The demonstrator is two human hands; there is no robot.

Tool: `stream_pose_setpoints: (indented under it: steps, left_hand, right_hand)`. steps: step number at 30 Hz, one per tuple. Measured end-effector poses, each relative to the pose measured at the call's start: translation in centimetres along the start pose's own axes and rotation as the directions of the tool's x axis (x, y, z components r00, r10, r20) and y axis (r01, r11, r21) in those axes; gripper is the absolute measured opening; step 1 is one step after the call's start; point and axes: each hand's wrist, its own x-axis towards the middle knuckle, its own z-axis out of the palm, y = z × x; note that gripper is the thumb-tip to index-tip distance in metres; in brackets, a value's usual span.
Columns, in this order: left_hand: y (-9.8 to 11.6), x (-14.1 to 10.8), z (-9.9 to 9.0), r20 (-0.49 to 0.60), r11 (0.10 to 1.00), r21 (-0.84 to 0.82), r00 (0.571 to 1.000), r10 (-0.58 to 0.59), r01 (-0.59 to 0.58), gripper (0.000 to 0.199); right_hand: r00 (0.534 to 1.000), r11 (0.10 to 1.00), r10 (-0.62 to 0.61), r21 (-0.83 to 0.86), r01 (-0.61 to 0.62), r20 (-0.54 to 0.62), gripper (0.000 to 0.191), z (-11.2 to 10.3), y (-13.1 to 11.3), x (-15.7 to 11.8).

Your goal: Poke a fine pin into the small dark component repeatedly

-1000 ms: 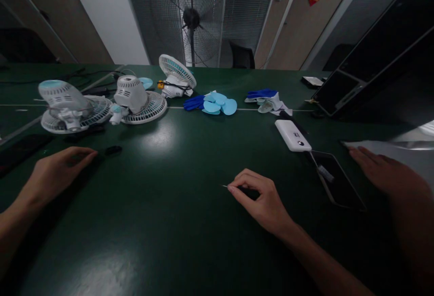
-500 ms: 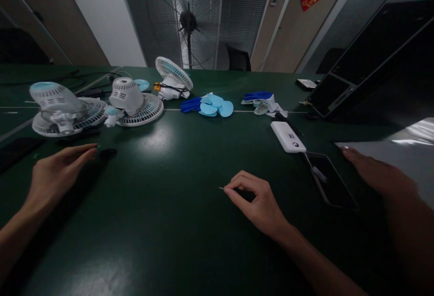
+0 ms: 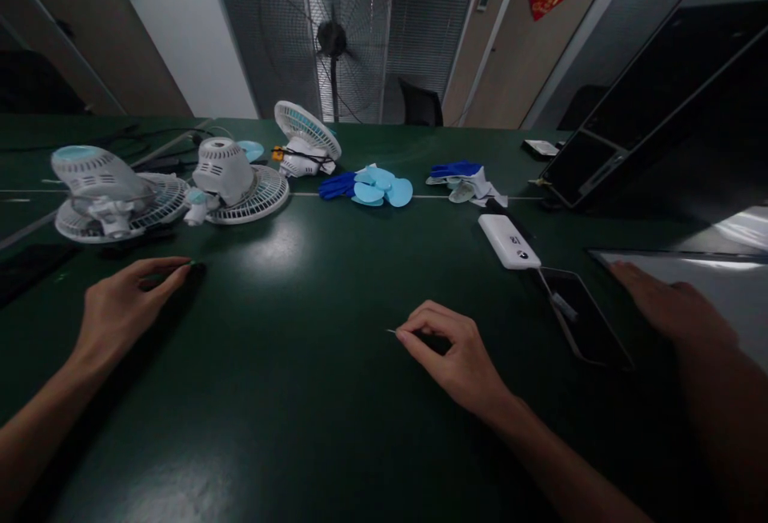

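My left hand (image 3: 129, 299) is over the left part of the green table (image 3: 288, 395), thumb and fingertips pinched together at a small dark thing with a bit of green, too small to name. Nearer the middle, my right hand (image 3: 447, 347) pinches a thin, pale, pointed piece (image 3: 391, 331) between thumb and forefinger; its tip points left. Beyond my left hand two white fan heads (image 3: 120, 195) (image 3: 240, 187) lie face down. To the right of my right hand lies a dark phone (image 3: 582, 319), joined by a white cable to a white power bank (image 3: 509, 241).
Another person's hand (image 3: 672, 307) rests at a pale panel (image 3: 720, 267) on the right. Along the back are a third small fan (image 3: 306, 139), light blue blades (image 3: 382, 186), blue-and-white gloves (image 3: 465, 181) and a large black case (image 3: 660, 107).
My left hand has moved a little to the right, its fingertips now where the small dark thing lay on the table. My right hand has hardly moved.
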Motion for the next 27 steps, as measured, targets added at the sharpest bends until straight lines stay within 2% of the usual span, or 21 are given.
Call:
stream_pose_setpoints:
  steps: [7, 11, 17, 21, 24, 27]
  left_hand:
    - [-0.2, -0.1, -0.2, 0.029, 0.999, -0.054, 1.000, 0.000, 0.002, 0.059]
    - [-0.4, -0.2, -0.4, 0.025, 0.992, -0.110, 0.998, -0.065, 0.067, 0.060]
    - [-0.8, 0.2, -0.7, 0.074, 0.971, -0.189, 0.988, -0.132, 0.144, 0.059]
    - [-1.4, 0.9, -0.4, 0.092, 0.962, -0.242, 0.990, -0.110, 0.129, 0.064]
    - [-1.6, 1.4, -0.1, 0.103, 0.953, -0.267, 0.988, -0.119, 0.142, 0.059]
    - [-1.3, 1.4, 0.0, 0.078, 0.964, -0.216, 0.987, -0.142, 0.156, 0.053]
  right_hand:
    - [1.000, 1.000, 0.013, -0.004, -0.013, 0.007, 0.009, 0.0, 0.0, 0.0]
    - [1.000, 1.000, 0.021, 0.010, -0.021, 0.018, 0.009, -0.1, 0.0, 0.0]
    - [1.000, 1.000, 0.026, 0.010, -0.026, 0.013, 0.010, -0.1, -0.1, 0.0]
    - [0.999, 1.000, 0.028, 0.008, -0.028, 0.017, 0.010, 0.0, -0.1, 0.1]
    - [0.999, 0.999, 0.033, 0.002, -0.033, 0.018, 0.009, 0.0, 0.0, 0.1]
    - [1.000, 1.000, 0.028, -0.003, -0.028, 0.013, 0.010, 0.0, 0.1, 0.2]
